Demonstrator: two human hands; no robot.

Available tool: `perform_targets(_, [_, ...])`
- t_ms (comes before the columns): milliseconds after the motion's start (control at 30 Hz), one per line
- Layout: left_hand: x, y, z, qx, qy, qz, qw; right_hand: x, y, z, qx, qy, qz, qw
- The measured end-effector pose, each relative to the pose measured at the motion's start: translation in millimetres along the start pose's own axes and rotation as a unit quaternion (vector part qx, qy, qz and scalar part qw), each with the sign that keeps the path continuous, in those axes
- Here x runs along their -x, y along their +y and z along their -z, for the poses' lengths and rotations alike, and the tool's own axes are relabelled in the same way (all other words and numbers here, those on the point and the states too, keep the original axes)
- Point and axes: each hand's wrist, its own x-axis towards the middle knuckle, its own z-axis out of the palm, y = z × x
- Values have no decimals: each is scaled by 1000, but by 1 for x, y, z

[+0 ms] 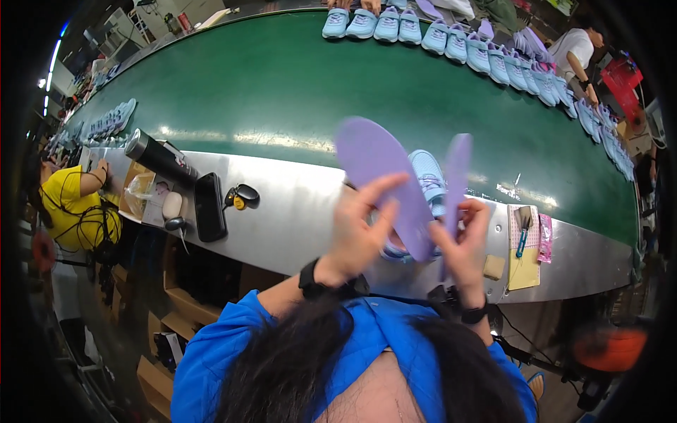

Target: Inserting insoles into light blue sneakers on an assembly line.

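My left hand is closed on a purple insole, its broad face turned up and its rounded end pointing away from me. In my right hand a second purple insole is pinched, seen nearly edge-on. Between and beneath the two insoles a light blue shoe shows in part, at the edge of the green belt. Another shoe lies mostly hidden under my left hand and the insole.
Light blue shoes line the far side of the green belt. On the metal ledge stand a dark tumbler, a phone and keys at left; a notepad, a brush and a yellowish block at right. Co-workers sit nearby.
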Motion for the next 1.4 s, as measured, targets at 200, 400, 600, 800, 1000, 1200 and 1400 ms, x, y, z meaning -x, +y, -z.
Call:
perform_targets(200, [-23,-20,33,-546,80,-331,766,7,16,32,0,34,3,999])
perform_targets(400, [2,-62,-3,-414,-60,-244,875,21,8,16,61,19,-18,998])
perform_targets(600, [11,-70,-10,-372,-17,-135,918,32,16,17,155,-6,20,988])
perform_targets(800, [5,-76,-17,-381,-3,-102,919,33,16,16,167,-5,14,986])
perform_targets(1000, [-15,-70,-2,-398,-39,-318,860,43,3,28,202,-36,1,979])
perform_targets(1200, [-23,-47,0,-439,-131,-271,847,53,-12,41,342,-150,80,924])
perform_targets(1400, [-22,-44,-7,-452,-144,-238,847,57,-27,31,482,-152,163,847])
